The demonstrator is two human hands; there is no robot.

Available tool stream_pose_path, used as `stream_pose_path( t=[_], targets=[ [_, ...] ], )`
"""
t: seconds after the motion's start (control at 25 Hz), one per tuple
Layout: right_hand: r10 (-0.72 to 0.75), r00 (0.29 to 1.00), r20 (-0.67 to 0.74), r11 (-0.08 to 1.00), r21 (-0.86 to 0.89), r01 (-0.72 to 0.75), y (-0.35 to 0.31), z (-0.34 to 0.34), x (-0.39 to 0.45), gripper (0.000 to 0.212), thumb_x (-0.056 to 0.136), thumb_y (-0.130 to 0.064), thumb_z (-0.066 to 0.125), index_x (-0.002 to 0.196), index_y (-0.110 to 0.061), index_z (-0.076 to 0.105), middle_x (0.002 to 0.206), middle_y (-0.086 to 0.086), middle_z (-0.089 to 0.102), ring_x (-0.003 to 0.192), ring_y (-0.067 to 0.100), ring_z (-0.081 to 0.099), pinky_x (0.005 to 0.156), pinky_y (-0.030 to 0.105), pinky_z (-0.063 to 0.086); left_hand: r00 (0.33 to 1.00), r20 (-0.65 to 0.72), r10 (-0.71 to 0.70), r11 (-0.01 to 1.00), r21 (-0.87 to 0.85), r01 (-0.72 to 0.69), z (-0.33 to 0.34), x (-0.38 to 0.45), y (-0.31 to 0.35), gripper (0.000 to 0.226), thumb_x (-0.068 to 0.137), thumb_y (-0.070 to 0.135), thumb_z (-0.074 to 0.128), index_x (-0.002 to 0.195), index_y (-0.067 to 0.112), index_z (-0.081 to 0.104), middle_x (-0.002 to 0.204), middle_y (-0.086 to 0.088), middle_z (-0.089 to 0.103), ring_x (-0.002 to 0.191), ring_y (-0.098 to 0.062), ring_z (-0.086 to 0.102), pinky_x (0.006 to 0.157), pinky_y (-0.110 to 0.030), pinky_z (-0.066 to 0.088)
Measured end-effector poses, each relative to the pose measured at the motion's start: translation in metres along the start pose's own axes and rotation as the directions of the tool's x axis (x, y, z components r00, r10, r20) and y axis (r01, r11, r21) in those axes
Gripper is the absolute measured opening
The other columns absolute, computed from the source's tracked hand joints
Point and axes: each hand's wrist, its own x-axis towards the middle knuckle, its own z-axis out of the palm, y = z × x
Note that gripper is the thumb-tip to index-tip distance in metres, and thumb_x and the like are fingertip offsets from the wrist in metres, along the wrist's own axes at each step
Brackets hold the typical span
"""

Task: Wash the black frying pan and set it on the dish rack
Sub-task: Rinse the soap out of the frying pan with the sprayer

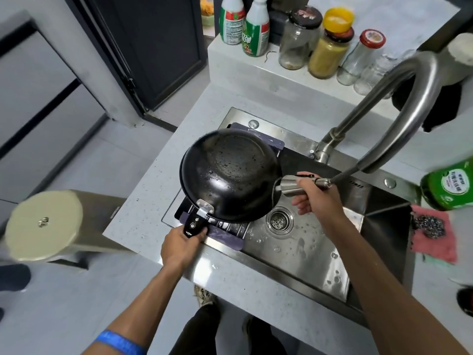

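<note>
The black frying pan (229, 175) is tilted over the left side of the steel sink (302, 249), its wet inside facing me. My left hand (180, 245) grips the pan's black handle at the sink's front left corner. Beneath the pan lies a dark purple dish rack (225, 233) spanning the sink's left end. My right hand (316, 196) holds the pull-out steel spray head (291, 185) of the faucet, its nozzle pointed at the pan's right rim.
The curved faucet (414, 103) arches over the sink's back right. A green detergent bottle (450, 187), steel scourer (428, 225) and pink cloth (435, 242) sit to the right. Jars and bottles (299, 39) line the raised ledge behind. A round stool (42, 225) stands on the floor at left.
</note>
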Motion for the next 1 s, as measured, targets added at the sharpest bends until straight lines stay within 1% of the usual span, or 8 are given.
stream_pose_path(
  t=[0.12, 0.28, 0.36, 0.48, 0.56, 0.68, 0.84, 1.0],
  targets=[
    [-0.020, 1.000, -0.008, 1.000, 0.015, 0.020, 0.000, 0.000, 0.001, 0.012, 0.095, -0.017, 0.061, 0.089, -0.017, 0.072, 0.059, 0.011, 0.068, 0.049, 0.018, 0.055, 0.052, 0.030, 0.047, 0.998, -0.064, 0.004, 0.999, -0.054, -0.008, -0.003, -0.004, 0.000, 0.027, 0.081, 0.049, 0.072, 0.077, 0.023, 0.064, 0.074, 0.005, 0.067, 0.072, -0.017, 0.061, 0.061, -0.029, 0.043],
    [-0.047, 0.999, -0.006, 0.999, -0.013, 0.047, -0.003, -0.005, 0.008, 0.012, 0.096, -0.016, 0.060, 0.094, -0.016, 0.072, 0.058, 0.006, 0.069, 0.046, 0.012, 0.056, 0.046, 0.026, 0.047, 0.984, -0.173, -0.038, 0.980, -0.201, 0.003, -0.022, 0.004, 0.013, 0.025, 0.079, 0.046, 0.075, 0.078, 0.022, 0.067, 0.074, 0.003, 0.068, 0.071, -0.019, 0.062, 0.066, -0.033, 0.050],
    [-0.060, 0.998, 0.008, 0.998, -0.030, 0.060, -0.011, 0.002, 0.014, 0.013, 0.097, -0.017, 0.060, 0.091, -0.017, 0.072, 0.062, 0.007, 0.070, 0.049, 0.013, 0.058, 0.049, 0.027, 0.049, 0.969, -0.246, -0.029, 0.980, -0.198, -0.021, -0.039, 0.013, 0.025, 0.029, 0.078, 0.048, 0.075, 0.080, 0.020, 0.068, 0.072, 0.002, 0.069, 0.071, -0.022, 0.063, 0.067, -0.035, 0.051],
    [-0.055, 0.997, 0.063, 0.997, -0.055, 0.058, -0.019, 0.021, 0.024, 0.012, 0.098, -0.021, 0.060, 0.092, -0.018, 0.071, 0.070, 0.010, 0.074, 0.056, 0.016, 0.062, 0.057, 0.030, 0.054, 0.948, -0.319, 0.002, 0.992, -0.120, -0.042, -0.059, 0.022, 0.044, 0.028, 0.078, 0.048, 0.073, 0.079, 0.021, 0.065, 0.069, 0.002, 0.064, 0.071, -0.025, 0.061, 0.064, -0.033, 0.045],
    [-0.047, 0.996, 0.076, 0.998, -0.048, 0.051, -0.024, 0.031, 0.035, 0.014, 0.098, -0.025, 0.061, 0.099, -0.016, 0.071, 0.076, 0.015, 0.074, 0.061, 0.019, 0.065, 0.063, 0.033, 0.057, 0.942, -0.335, 0.013, 0.996, -0.081, -0.043, -0.066, 0.025, 0.051, 0.029, 0.078, 0.049, 0.072, 0.079, 0.021, 0.065, 0.069, 0.002, 0.064, 0.071, -0.025, 0.060, 0.064, -0.032, 0.043],
    [-0.050, 0.998, 0.049, 0.998, -0.025, 0.052, -0.029, 0.040, 0.049, 0.016, 0.097, -0.025, 0.062, 0.107, -0.016, 0.070, 0.074, 0.011, 0.072, 0.060, 0.015, 0.064, 0.058, 0.027, 0.057, 0.945, -0.325, 0.037, 0.998, -0.039, -0.053, -0.070, 0.028, 0.053, 0.029, 0.078, 0.051, 0.072, 0.082, 0.022, 0.066, 0.072, 0.002, 0.066, 0.072, -0.024, 0.061, 0.066, -0.033, 0.045],
    [-0.074, 0.994, 0.083, 0.994, -0.079, 0.081, -0.027, 0.043, 0.049, 0.015, 0.098, -0.024, 0.060, 0.109, -0.017, 0.069, 0.071, 0.007, 0.072, 0.060, 0.015, 0.064, 0.059, 0.026, 0.057, 0.957, -0.287, 0.050, 0.997, -0.035, -0.063, -0.068, 0.027, 0.055, 0.027, 0.078, 0.048, 0.073, 0.078, 0.023, 0.065, 0.071, 0.002, 0.066, 0.071, -0.023, 0.061, 0.064, -0.032, 0.044],
    [-0.099, 0.991, 0.090, 0.991, -0.082, 0.107, -0.028, 0.037, 0.044, 0.012, 0.100, -0.017, 0.056, 0.098, -0.022, 0.067, 0.058, -0.007, 0.070, 0.047, 0.003, 0.057, 0.048, 0.018, 0.049, 0.963, -0.266, 0.039, 0.998, -0.045, -0.053, -0.064, 0.026, 0.056, 0.028, 0.078, 0.047, 0.074, 0.073, 0.021, 0.064, 0.065, 0.002, 0.064, 0.065, -0.019, 0.059, 0.060, -0.032, 0.042]
  ],
)
